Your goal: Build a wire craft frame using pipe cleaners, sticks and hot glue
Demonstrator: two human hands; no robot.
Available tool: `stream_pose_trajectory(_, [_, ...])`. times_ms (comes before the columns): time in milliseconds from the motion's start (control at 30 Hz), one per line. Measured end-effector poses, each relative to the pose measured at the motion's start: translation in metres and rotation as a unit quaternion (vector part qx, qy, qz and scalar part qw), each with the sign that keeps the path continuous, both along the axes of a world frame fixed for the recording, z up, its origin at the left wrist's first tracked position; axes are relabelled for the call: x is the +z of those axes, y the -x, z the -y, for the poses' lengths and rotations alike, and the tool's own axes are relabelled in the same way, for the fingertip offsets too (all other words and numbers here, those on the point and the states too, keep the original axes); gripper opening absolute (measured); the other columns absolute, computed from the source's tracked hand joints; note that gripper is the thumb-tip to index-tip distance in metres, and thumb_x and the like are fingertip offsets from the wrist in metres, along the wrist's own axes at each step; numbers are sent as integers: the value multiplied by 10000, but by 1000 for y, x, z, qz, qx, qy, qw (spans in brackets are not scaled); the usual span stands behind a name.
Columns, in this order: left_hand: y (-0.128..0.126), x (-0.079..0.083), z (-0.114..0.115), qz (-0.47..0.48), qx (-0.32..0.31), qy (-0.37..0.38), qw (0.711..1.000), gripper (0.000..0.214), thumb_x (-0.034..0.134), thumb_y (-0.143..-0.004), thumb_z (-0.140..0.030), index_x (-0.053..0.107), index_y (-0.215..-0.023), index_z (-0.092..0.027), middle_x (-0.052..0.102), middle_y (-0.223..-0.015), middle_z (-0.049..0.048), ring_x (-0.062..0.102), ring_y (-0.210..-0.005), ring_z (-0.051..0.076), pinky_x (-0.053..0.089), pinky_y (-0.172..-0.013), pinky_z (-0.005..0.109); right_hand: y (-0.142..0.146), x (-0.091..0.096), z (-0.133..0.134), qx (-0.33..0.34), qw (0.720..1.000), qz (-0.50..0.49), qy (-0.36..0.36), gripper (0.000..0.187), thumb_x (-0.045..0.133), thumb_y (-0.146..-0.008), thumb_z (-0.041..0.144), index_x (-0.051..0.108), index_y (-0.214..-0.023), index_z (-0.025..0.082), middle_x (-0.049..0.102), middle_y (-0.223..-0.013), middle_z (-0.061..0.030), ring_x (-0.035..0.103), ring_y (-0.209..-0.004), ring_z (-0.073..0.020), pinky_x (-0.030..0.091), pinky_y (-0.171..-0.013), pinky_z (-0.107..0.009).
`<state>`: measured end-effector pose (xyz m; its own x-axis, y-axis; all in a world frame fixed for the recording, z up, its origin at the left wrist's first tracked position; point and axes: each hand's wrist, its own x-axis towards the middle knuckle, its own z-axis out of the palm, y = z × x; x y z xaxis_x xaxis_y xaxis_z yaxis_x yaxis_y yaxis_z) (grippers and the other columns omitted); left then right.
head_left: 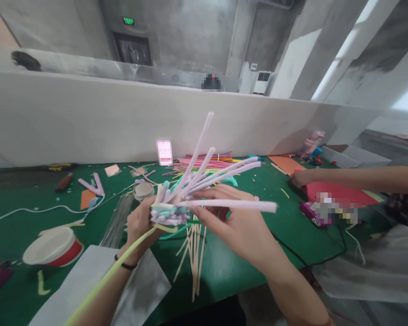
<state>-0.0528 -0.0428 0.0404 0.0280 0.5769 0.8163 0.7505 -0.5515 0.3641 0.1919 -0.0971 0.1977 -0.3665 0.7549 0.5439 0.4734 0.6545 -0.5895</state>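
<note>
My left hand (pixel 141 222) is closed around the base of a bundle of pale lilac and teal foam strips (pixel 204 179), which fan upward and to the right. A yellow-green strip (pixel 122 260) trails from that grip down over my forearm. My right hand (pixel 231 222) pinches one long lilac strip (pixel 238 206) that lies level and points right, the fingertips close to the bundle's base. Both hands hover above the green table (pixel 224 267). Thin tan sticks (pixel 193 258) lie on the table just below my hands.
A red-banded paper cup (pixel 52 248) lies at the left. A pile of coloured strips (pixel 204 162) sits by the white partition (pixel 88 117). Another person's arm (pixel 353 177) reaches over red and orange sheets (pixel 329 192) at the right. A white cord (pixel 37 209) crosses the left side.
</note>
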Motion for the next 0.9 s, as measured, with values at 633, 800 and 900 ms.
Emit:
stream_pose_trajectory(633, [-7, 17, 7, -101, 4, -107, 989, 494, 592, -825, -236, 499, -1310, -222, 727, -997, 117, 721, -819, 266, 557, -712, 350, -10, -6, -12, 32, 998, -45, 8, 136, 688, -856, 362, 778, -903, 271, 757, -887, 7, 677, -733, -139, 511, -615, -254])
stream_pose_trajectory(800, [-8, 17, 7, -107, 15, -108, 988, 463, 601, -828, -274, 520, -1280, -214, 726, -979, 109, 716, -813, 263, 546, -705, 343, -7, -4, -6, -3, 999, 5, -45, 93, 713, -838, 305, 766, -913, 285, 761, -917, 24, 695, -844, -168, 525, -756, -296])
stream_pose_trajectory(900, [-7, 14, 6, -104, 17, -106, 989, 459, 593, -828, -267, 511, -1277, -227, 725, -1001, 104, 717, -832, 260, 549, -712, 341, -4, -3, -3, -5, 999, 9, -52, 93, 678, -875, 298, 768, -891, 283, 765, -899, 30, 690, -849, -159, 522, -766, -286])
